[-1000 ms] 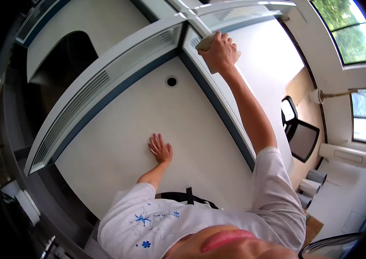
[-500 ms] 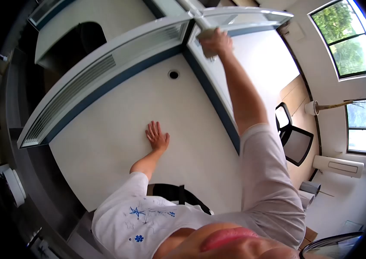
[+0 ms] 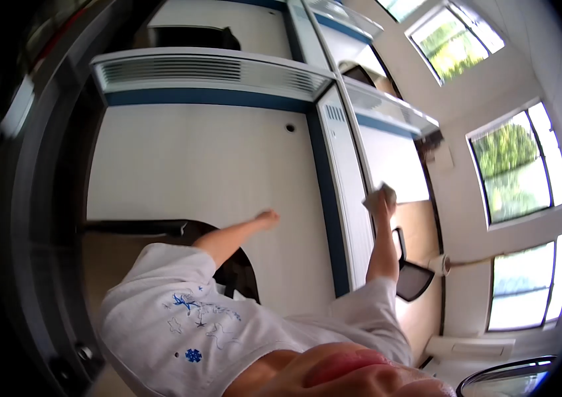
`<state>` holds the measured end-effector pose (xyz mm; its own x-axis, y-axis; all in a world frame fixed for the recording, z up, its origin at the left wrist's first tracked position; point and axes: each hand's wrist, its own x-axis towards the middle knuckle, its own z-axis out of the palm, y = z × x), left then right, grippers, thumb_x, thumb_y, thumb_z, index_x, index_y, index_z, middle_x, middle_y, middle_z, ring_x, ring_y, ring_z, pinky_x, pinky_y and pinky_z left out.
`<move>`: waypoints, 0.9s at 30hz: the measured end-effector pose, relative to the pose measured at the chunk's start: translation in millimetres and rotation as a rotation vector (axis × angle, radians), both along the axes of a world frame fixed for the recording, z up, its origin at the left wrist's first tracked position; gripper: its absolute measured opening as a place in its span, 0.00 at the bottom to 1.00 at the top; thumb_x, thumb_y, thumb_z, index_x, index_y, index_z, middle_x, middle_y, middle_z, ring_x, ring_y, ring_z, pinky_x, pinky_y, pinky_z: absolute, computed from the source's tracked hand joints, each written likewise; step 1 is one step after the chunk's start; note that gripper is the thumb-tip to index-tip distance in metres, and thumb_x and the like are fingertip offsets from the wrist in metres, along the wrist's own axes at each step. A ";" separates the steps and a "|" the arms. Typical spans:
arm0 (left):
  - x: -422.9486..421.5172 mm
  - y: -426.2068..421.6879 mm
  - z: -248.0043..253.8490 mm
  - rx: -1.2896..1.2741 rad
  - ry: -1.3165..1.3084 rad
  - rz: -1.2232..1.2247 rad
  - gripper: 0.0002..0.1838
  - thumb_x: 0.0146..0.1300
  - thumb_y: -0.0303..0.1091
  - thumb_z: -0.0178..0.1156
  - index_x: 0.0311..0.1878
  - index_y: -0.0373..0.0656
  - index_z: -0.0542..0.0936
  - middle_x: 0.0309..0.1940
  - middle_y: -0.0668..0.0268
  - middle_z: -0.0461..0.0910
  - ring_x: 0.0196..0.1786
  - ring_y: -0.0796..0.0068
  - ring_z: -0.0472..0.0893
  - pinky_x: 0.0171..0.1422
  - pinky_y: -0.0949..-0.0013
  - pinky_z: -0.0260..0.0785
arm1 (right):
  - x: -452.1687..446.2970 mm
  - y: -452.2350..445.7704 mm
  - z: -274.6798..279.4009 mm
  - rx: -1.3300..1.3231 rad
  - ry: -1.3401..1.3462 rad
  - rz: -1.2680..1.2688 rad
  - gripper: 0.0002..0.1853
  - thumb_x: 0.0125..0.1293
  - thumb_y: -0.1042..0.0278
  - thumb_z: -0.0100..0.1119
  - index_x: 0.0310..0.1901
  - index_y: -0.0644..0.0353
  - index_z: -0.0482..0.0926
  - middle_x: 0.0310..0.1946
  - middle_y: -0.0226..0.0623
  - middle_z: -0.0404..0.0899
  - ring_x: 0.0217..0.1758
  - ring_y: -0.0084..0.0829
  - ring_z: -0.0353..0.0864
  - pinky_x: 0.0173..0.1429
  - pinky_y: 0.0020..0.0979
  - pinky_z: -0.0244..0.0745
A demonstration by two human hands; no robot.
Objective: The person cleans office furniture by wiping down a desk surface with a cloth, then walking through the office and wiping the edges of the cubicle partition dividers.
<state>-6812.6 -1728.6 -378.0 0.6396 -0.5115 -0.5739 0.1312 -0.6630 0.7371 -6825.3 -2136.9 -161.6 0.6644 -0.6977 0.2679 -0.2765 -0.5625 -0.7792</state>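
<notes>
Fingers of the right hand (image 3: 381, 205) clamp a bunched greenish-grey cloth (image 3: 389, 192), likely light, soft and best gripped mid-fold, beside the low partition (image 3: 346, 178); the left hand (image 3: 269, 219), fingers too blurred to read, is over the white table (image 3: 195, 165).

Grey-green cloth (image 3: 390, 192), crumpled.
Bunched in right hand (image 3: 383, 204), just beside top edge of right-side partition (image 3: 342, 169); contact unclear.

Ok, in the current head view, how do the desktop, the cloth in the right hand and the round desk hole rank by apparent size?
1. Desktop
2. Cloth, partly covered by the right hand
3. Round desk hole
</notes>
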 end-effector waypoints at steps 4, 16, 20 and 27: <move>-192.6 47.1 -15.3 -0.400 -0.071 -0.350 0.14 0.72 0.40 0.54 0.52 0.41 0.81 0.43 0.60 0.86 0.45 0.65 0.83 0.49 0.59 0.76 | -123.7 2.2 10.7 0.247 -0.293 -0.136 0.31 0.65 0.44 0.71 0.60 0.59 0.81 0.51 0.42 0.84 0.47 0.34 0.83 0.47 0.40 0.82; -354.6 402.9 -10.7 -0.295 0.229 0.722 0.18 0.74 0.47 0.54 0.41 0.41 0.81 0.32 0.62 0.85 0.25 0.75 0.80 0.28 0.69 0.74 | -382.2 451.8 -139.7 1.611 0.143 0.380 0.29 0.72 0.39 0.58 0.63 0.54 0.75 0.56 0.42 0.82 0.57 0.41 0.83 0.64 0.45 0.79; -355.1 455.8 70.1 -0.457 -0.072 0.784 0.21 0.75 0.49 0.53 0.32 0.40 0.78 0.23 0.65 0.80 0.24 0.74 0.78 0.30 0.65 0.70 | -344.9 655.9 -165.6 1.243 0.557 0.637 0.34 0.67 0.38 0.65 0.63 0.58 0.77 0.55 0.38 0.81 0.52 0.35 0.81 0.58 0.41 0.78; -438.9 656.3 103.1 -0.171 -0.213 1.055 0.23 0.70 0.52 0.64 0.53 0.40 0.78 0.40 0.59 0.85 0.41 0.66 0.85 0.45 0.64 0.77 | -283.5 898.6 -115.9 0.869 0.772 1.348 0.27 0.68 0.49 0.70 0.56 0.64 0.82 0.47 0.39 0.87 0.48 0.30 0.86 0.53 0.33 0.81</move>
